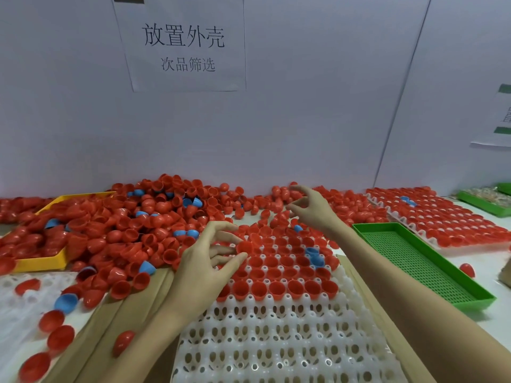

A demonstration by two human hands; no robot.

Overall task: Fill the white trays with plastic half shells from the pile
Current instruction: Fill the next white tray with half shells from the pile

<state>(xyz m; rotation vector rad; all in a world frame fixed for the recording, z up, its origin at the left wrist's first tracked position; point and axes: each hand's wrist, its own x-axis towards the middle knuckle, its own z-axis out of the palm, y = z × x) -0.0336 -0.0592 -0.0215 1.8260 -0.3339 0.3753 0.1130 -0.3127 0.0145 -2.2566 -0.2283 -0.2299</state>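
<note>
The pile [116, 233] lies left of your left hand [204, 269], whose thumb and fingers pinch one red shell [244, 247] over the tray [276, 335]. Seat it open side up in the nearest free cup. Your right hand [312, 211] hovers spread, empty, over loose shells beyond; take one only.
</note>
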